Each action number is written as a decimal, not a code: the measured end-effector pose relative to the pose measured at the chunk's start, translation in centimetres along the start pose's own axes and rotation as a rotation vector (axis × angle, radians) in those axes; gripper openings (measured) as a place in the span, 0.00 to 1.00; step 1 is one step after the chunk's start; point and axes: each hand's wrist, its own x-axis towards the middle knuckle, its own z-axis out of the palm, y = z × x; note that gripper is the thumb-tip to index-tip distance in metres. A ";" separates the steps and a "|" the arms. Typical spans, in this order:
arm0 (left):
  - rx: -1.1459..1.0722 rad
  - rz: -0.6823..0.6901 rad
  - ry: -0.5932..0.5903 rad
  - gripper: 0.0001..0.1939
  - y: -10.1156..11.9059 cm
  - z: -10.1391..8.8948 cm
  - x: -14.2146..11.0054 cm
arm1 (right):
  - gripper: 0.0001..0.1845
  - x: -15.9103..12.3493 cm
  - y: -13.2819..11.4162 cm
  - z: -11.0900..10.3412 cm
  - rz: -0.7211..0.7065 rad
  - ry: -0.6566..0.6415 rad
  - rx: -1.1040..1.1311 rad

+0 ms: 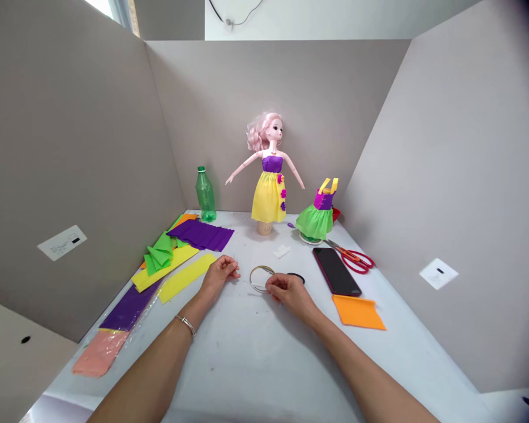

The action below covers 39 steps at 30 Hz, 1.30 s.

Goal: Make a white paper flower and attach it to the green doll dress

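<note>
My right hand (288, 294) pinches the edge of a thin wire ring (255, 276) lying on the white table (242, 352). A small black loop (298, 277) lies just past my fingers. My left hand (218, 277) rests beside the ring, holding nothing, with its fingers loosely curled. A yellow paper strip (186, 277) lies just left of it. A silver bangle (185, 324) circles my left wrist.
A doll in a purple and yellow dress (268, 188) stands at the back, beside a small green paper dress (320, 214). Purple crepe paper (200, 235), a green bottle (205, 195), a phone (335, 271), red-handled scissors (355, 260) and orange paper (358, 312) surround my hands.
</note>
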 end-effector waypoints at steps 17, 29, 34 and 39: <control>0.513 0.216 -0.072 0.04 1.5 -0.3 -1.4 | 0.08 -0.4 -0.2 -0.9 -0.074 0.166 -0.394; 0.626 0.194 0.038 0.11 0.5 -1.5 -0.7 | 0.08 -0.5 -0.6 -1.1 -0.088 0.185 -0.358; 0.580 0.174 0.070 0.12 1.1 -1.0 -0.7 | 0.08 -0.4 -0.9 -1.1 -0.085 0.209 -0.295; 0.453 0.195 0.108 0.07 5.0 -0.6 -2.9 | 0.10 -1.2 -3.2 -0.9 -0.059 0.165 -0.188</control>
